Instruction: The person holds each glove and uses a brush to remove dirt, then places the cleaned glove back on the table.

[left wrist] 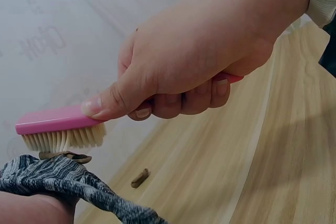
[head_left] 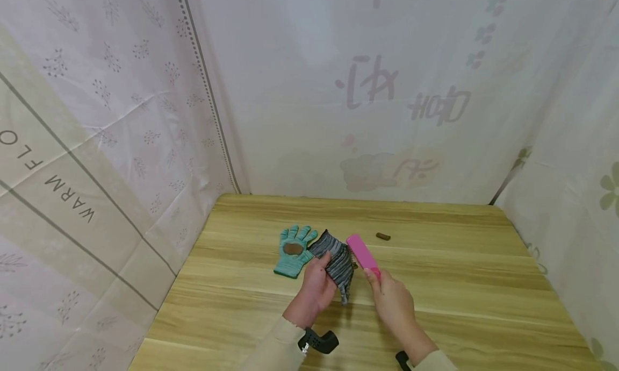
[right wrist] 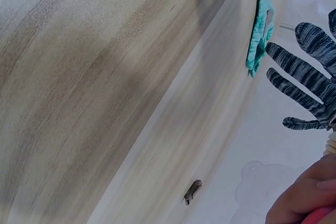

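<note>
My left hand [head_left: 318, 287] holds a grey-and-black knitted glove [head_left: 335, 258] up off the table, with the thumb over its near side. Around the handle of a pink brush [head_left: 361, 251] curl the fingers of my right hand [head_left: 395, 302], its thumb along the back. In the left wrist view the pale bristles [left wrist: 63, 139] point down right at a brown piece [left wrist: 80, 157] on the glove. The glove's loose fingers [right wrist: 302, 66] spread out in the right wrist view.
A teal knitted glove [head_left: 290, 264] with a brown oval [head_left: 293, 248] on it lies flat left of my hands. Farther back on the wooden table [head_left: 450, 274] is a small brown piece [head_left: 383, 236]. Patterned curtains [head_left: 290, 118] hang behind and at both sides.
</note>
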A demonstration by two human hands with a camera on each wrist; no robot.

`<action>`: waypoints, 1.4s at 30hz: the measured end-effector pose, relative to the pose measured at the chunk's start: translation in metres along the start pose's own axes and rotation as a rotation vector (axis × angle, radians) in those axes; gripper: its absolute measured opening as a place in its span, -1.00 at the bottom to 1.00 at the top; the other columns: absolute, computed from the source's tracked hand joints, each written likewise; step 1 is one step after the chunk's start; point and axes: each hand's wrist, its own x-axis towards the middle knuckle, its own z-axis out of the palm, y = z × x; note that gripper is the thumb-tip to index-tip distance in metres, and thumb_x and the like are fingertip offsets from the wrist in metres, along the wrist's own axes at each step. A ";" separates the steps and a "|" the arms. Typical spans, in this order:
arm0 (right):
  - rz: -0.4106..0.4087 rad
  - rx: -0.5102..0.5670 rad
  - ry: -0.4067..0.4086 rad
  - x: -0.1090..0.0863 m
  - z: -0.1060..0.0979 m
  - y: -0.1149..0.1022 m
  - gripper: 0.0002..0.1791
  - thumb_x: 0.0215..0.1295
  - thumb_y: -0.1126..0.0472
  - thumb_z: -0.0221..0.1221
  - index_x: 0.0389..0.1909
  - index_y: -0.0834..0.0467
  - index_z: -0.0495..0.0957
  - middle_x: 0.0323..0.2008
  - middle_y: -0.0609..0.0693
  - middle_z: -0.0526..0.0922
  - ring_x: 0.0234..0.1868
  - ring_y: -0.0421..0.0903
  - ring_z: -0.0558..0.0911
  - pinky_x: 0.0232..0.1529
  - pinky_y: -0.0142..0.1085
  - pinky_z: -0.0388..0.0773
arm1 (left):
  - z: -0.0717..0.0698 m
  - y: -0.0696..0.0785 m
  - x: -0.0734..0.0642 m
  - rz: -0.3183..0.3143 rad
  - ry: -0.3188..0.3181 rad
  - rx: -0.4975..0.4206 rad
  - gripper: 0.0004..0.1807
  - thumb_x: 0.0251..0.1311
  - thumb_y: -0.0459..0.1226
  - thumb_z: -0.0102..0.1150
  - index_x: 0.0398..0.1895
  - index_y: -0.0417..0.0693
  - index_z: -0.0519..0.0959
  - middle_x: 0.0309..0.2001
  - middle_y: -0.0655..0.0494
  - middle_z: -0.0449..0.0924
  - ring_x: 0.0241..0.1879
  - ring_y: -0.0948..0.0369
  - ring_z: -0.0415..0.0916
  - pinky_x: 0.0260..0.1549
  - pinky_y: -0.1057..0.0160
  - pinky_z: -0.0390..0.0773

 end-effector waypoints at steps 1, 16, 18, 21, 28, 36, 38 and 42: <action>0.001 -0.003 0.001 0.001 0.000 0.001 -0.37 0.57 -0.31 -0.20 -0.39 0.14 0.47 -0.67 -0.04 0.34 -0.65 -0.11 0.31 -0.63 -0.27 0.22 | 0.000 0.000 0.000 -0.001 0.002 -0.005 -0.50 0.65 -0.21 -0.33 0.48 -0.27 0.00 0.35 -0.08 0.34 0.42 0.05 0.28 0.47 0.07 0.25; -0.002 -0.003 0.003 0.002 -0.002 0.004 -0.37 0.58 -0.30 -0.22 -0.42 0.13 0.43 -0.67 -0.04 0.32 -0.66 -0.11 0.30 -0.63 -0.27 0.22 | -0.003 0.001 0.000 -0.002 -0.051 0.006 -0.50 0.64 -0.21 -0.30 0.48 -0.27 -0.01 0.38 -0.10 0.30 0.41 0.07 0.29 0.48 0.06 0.23; 0.001 0.002 0.000 0.002 -0.002 0.004 -0.38 0.58 -0.29 -0.21 -0.41 0.14 0.44 -0.67 -0.04 0.32 -0.66 -0.11 0.30 -0.63 -0.27 0.22 | -0.003 0.001 -0.001 -0.001 -0.057 0.006 -0.50 0.64 -0.21 -0.30 0.47 -0.26 0.00 0.36 -0.08 0.33 0.37 0.10 0.33 0.47 0.07 0.24; 0.001 -0.008 0.001 0.003 -0.002 0.005 -0.37 0.58 -0.30 -0.22 -0.39 0.15 0.46 -0.67 -0.03 0.34 -0.64 -0.09 0.34 -0.62 -0.27 0.23 | -0.004 0.002 -0.001 -0.001 -0.058 0.007 -0.52 0.64 -0.20 -0.29 0.46 -0.25 0.03 0.32 -0.04 0.37 0.33 0.14 0.38 0.46 0.08 0.26; 0.039 0.056 0.002 0.001 -0.002 0.010 -0.36 0.57 -0.31 -0.22 -0.39 0.15 0.45 -0.63 -0.03 0.33 -0.60 -0.10 0.29 -0.56 -0.28 0.24 | 0.003 0.007 -0.003 -0.013 -0.088 0.044 -0.51 0.64 -0.18 -0.28 0.45 -0.26 0.08 0.29 -0.03 0.41 0.33 0.13 0.40 0.46 0.10 0.27; 0.040 0.060 0.005 0.001 -0.003 0.012 -0.40 0.58 -0.28 -0.18 -0.44 0.13 0.40 -0.63 -0.04 0.30 -0.61 -0.12 0.26 -0.56 -0.28 0.20 | 0.004 0.005 -0.002 -0.020 -0.105 0.049 -0.55 0.64 -0.17 -0.26 0.41 -0.26 0.16 0.19 0.05 0.48 0.24 0.21 0.47 0.39 0.16 0.34; 0.043 0.062 0.005 0.001 -0.002 0.012 -0.41 0.58 -0.27 -0.18 -0.43 0.13 0.40 -0.63 -0.04 0.30 -0.60 -0.12 0.26 -0.56 -0.28 0.20 | 0.005 0.005 -0.003 -0.020 -0.104 0.051 -0.56 0.63 -0.17 -0.24 0.39 -0.26 0.18 0.17 0.06 0.49 0.22 0.22 0.49 0.38 0.17 0.36; 0.043 0.058 0.009 0.000 -0.003 0.012 -0.40 0.58 -0.28 -0.19 -0.42 0.14 0.41 -0.63 -0.04 0.29 -0.60 -0.11 0.26 -0.56 -0.27 0.19 | 0.006 0.005 -0.002 -0.023 -0.089 0.039 -0.59 0.62 -0.19 -0.22 0.36 -0.24 0.23 0.13 0.07 0.52 0.18 0.23 0.52 0.33 0.18 0.42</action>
